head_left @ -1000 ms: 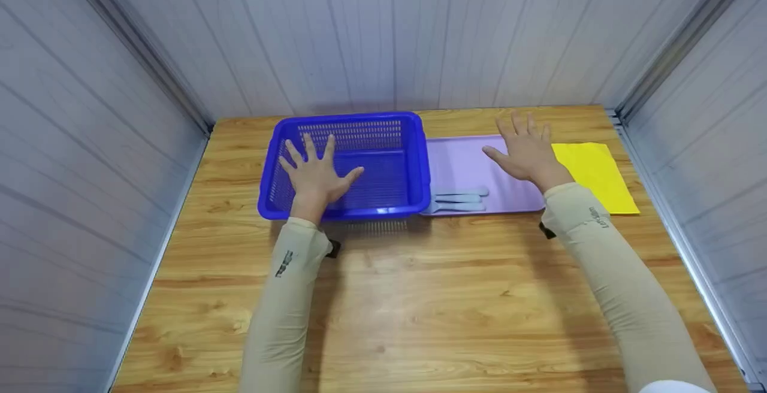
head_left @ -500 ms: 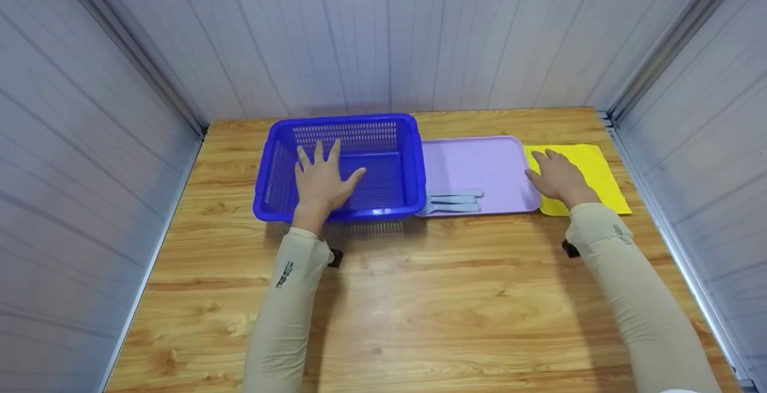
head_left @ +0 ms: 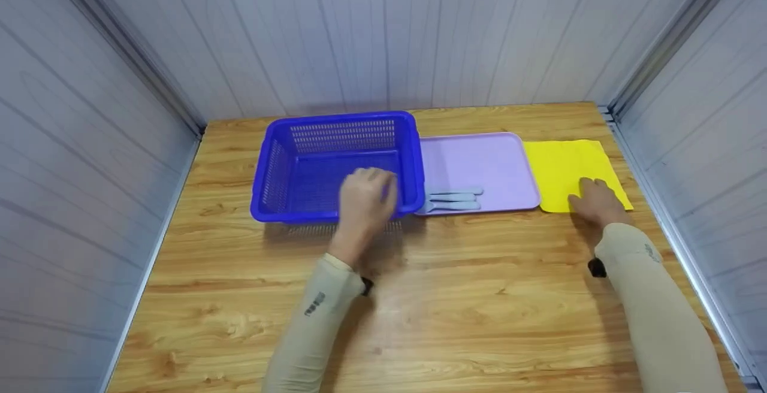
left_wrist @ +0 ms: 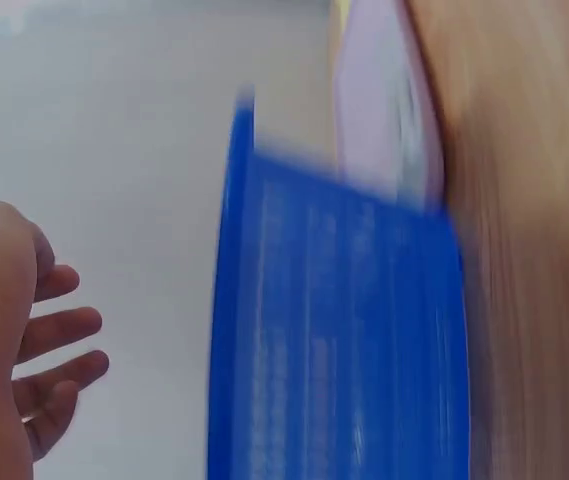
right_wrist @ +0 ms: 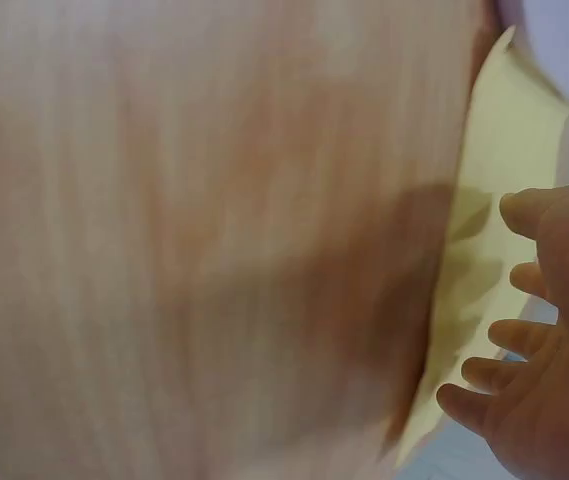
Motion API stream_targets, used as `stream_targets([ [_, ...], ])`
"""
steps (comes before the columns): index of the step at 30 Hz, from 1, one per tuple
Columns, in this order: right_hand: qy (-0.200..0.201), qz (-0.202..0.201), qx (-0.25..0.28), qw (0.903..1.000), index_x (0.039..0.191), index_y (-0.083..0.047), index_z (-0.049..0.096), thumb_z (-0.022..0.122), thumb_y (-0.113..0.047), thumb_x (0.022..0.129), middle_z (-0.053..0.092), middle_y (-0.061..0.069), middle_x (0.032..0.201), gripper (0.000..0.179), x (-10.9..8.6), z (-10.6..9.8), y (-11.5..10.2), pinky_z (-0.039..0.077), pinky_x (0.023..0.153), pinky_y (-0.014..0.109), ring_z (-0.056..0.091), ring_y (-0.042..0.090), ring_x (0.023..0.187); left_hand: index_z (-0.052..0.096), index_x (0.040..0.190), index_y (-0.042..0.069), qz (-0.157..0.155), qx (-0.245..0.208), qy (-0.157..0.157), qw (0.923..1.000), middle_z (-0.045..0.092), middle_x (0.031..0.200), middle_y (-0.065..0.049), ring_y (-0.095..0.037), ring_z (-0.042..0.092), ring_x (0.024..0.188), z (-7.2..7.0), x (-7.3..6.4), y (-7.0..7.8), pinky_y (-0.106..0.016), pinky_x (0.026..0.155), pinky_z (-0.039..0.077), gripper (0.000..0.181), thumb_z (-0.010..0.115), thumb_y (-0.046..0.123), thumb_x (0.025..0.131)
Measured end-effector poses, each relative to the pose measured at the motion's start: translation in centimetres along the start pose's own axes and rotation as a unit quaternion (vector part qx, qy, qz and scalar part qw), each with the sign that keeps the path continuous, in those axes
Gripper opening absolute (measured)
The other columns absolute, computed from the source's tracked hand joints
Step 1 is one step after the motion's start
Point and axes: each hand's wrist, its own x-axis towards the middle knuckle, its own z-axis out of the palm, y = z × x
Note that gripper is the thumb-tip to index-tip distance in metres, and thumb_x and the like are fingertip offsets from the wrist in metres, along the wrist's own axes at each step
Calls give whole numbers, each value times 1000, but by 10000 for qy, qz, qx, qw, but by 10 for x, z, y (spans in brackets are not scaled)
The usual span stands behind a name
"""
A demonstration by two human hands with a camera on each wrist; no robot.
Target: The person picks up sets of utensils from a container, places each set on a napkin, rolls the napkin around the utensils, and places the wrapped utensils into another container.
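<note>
My left hand [head_left: 367,198], blurred, hangs above the front right rim of a blue plastic basket [head_left: 335,216]. In the left wrist view its fingers [left_wrist: 64,330] are loosely bent, with nothing between them. Over the front right part of a yellow cloth-like sheet [head_left: 560,168] is my right hand [head_left: 599,202]. The right wrist view has its fingers [right_wrist: 494,375] spread and slightly bent, holding nothing, their shadow falling on the sheet. A lilac tray [head_left: 479,159] lies between basket and sheet. Several pale blue pieces of cutlery [head_left: 458,197] rest at its front left.
Everything stands on a wood-grain table [head_left: 467,309]. A pale panel wall [head_left: 383,39] rises behind it, with side walls at left and right. The basket, tray and sheet sit side by side along the back half.
My left hand has moved right and toward me from over the basket's middle, its spread fingers now bent. My right hand has moved from above the tray, rightward and nearer, over the yellow sheet.
</note>
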Motion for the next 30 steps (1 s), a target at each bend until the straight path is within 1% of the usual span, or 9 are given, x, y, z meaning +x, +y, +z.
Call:
stream_targets([
  [2, 170, -64, -1, 9998, 147, 14, 18, 39, -35, 101, 16, 44, 145, 70, -5, 2, 9, 17, 104, 70, 16, 60, 131, 72, 86, 11, 450, -226, -321, 9982, 69, 81, -1, -23, 63, 73, 12, 0, 32, -38, 62, 49, 11, 62, 16, 87],
  [4, 355, -42, 43, 9994, 147, 12, 19, 39, -34, 100, 15, 43, 145, 69, -8, 4, 17, 17, 103, 71, 15, 60, 131, 72, 92, 13, 771, -324, -1142, 9899, 69, 87, 1, -20, 63, 78, 28, -1, 64, -35, 68, 51, 13, 61, 21, 89],
  [5, 415, -35, 42, 9991, 148, 12, 19, 40, -33, 100, 15, 43, 146, 68, -9, 5, 20, 17, 103, 71, 15, 60, 132, 71, 96, 14, 896, -341, -1641, 9818, 68, 90, 2, -18, 62, 80, 39, -1, 80, -34, 70, 51, 16, 60, 24, 91],
  [9, 196, 45, -62, 9998, 148, 11, 18, 38, -35, 102, 14, 42, 146, 69, -12, 7, 25, 15, 104, 70, 13, 60, 133, 66, 118, 15, 1303, -292, -3426, 9299, 63, 112, 2, -15, 60, 96, 94, -5, 128, -30, 80, 51, 32, 52, 35, 98],
  [12, -33, 99, -273, 9996, 147, 12, 21, 37, -37, 102, 17, 43, 145, 68, -15, 9, 24, 17, 103, 70, 16, 60, 131, 57, 133, 16, 1321, -432, -4108, 9011, 54, 134, -1, -16, 57, 114, 135, -11, 149, -30, 90, 49, 41, 46, 38, 101],
  [16, -42, 82, -450, 9989, 146, 11, 27, 38, -35, 101, 26, 42, 141, 66, -23, 14, 23, 24, 99, 71, 26, 61, 125, 43, 146, 16, 1093, -451, -4433, 8886, 38, 152, -2, -16, 48, 128, 173, -18, 164, -30, 100, 43, 49, 41, 38, 103],
  [20, -3, 8, -560, 9984, 145, 11, 31, 41, -32, 100, 32, 42, 138, 63, -33, 21, 24, 28, 96, 71, 31, 61, 122, 34, 152, 15, 1054, -291, -4571, 8827, 30, 156, 0, -13, 47, 128, 194, -22, 173, -30, 95, 47, 56, 40, 39, 102],
  [25, 317, -110, -588, 9977, 141, 10, 39, 44, -27, 98, 36, 42, 136, 57, -41, 26, 22, 31, 95, 71, 36, 61, 119, 26, 155, 19, 1074, 76, -4812, 8700, 23, 159, 4, -10, 37, 135, 208, -20, 183, -29, 101, 41, 59, 38, 43, 103],
  [30, 654, -102, -704, 9953, 125, 9, 56, 41, -17, 94, 53, 37, 117, 43, -51, 19, 26, 44, 81, 66, 52, 55, 102, 37, 151, 21, 1380, 537, -4936, 8570, 31, 155, 5, -10, 47, 127, 207, -15, 193, -30, 88, 51, 54, 36, 44, 103],
])
